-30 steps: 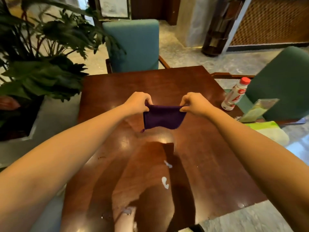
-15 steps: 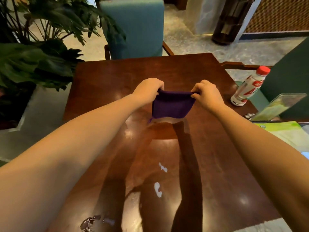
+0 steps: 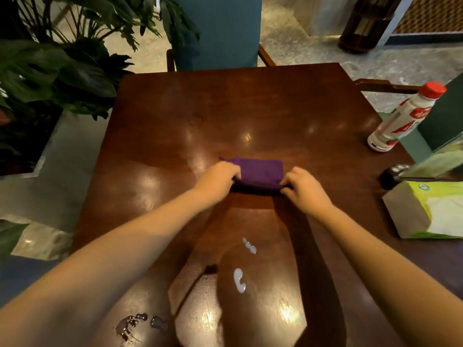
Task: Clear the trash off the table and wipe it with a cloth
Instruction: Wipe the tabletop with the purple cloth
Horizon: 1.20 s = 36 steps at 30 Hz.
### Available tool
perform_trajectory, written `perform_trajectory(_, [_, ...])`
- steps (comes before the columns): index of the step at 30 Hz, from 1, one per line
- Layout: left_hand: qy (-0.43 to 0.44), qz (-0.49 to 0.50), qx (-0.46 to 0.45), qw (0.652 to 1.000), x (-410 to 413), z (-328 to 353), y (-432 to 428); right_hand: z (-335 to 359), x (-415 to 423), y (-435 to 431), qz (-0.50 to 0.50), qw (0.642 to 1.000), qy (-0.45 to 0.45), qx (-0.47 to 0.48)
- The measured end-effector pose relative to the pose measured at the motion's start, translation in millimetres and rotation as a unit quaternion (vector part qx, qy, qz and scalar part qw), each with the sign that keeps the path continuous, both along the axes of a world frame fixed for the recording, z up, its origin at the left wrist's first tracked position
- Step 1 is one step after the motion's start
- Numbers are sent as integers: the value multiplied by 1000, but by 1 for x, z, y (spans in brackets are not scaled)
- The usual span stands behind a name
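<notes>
A folded purple cloth (image 3: 260,172) lies flat on the dark wooden table (image 3: 225,108), near its middle. My left hand (image 3: 220,177) pinches the cloth's near left corner and my right hand (image 3: 302,185) pinches its near right corner. Two white smears (image 3: 240,280) sit on the tabletop closer to me, and a small puddle of clear liquid (image 3: 132,324) lies near the front left edge.
A white bottle with a red cap (image 3: 403,118) stands at the right edge. A green and white tissue pack (image 3: 431,211) and a dark stand with a menu card (image 3: 400,171) are at the right. A teal chair (image 3: 215,31) faces me, and a leafy plant (image 3: 57,68) fills the left.
Both hands have lowered the cloth from the air onto the tabletop, where it now lies flat. The view has tilted further down towards the table.
</notes>
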<state>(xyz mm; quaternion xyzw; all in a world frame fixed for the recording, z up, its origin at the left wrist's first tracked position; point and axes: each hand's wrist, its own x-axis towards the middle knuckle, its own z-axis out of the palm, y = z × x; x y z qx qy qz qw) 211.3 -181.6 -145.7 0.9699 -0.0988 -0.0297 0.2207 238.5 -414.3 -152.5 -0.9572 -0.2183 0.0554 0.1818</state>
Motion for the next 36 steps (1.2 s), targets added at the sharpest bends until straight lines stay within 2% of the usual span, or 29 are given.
perform_trajectory(3, [75, -49, -12, 996, -20, -26, 9, -14, -11, 1, 64, 990, 85, -92])
perform_trajectory(6, [99, -61, -11, 993, -36, -33, 33, -13, -6, 14, 38, 997, 18, -65])
perform_trajectory(9, [51, 50, 41, 997, -47, -37, 72, -23, -1, 46, 53, 997, 30, -51])
perform_trajectory(12, [87, 163, 102, 978, -58, -46, 119, -48, -3, 80, 59, 990, 60, -116])
perform_trajectory(16, [137, 230, 144, 953, -76, -60, 177, -64, 3, 100, 11, 989, 20, -148])
perform_trajectory(20, [154, 212, 155, 953, -85, -69, 200, -62, 20, 111, -12, 986, 24, -167])
perform_trajectory(27, [125, 216, 143, 958, -84, -80, 207, -61, 67, 161, -15, 983, 22, -183])
perform_trajectory(36, [105, 216, 145, 960, -86, -79, 209, -63, 81, 239, 63, 983, 9, -175])
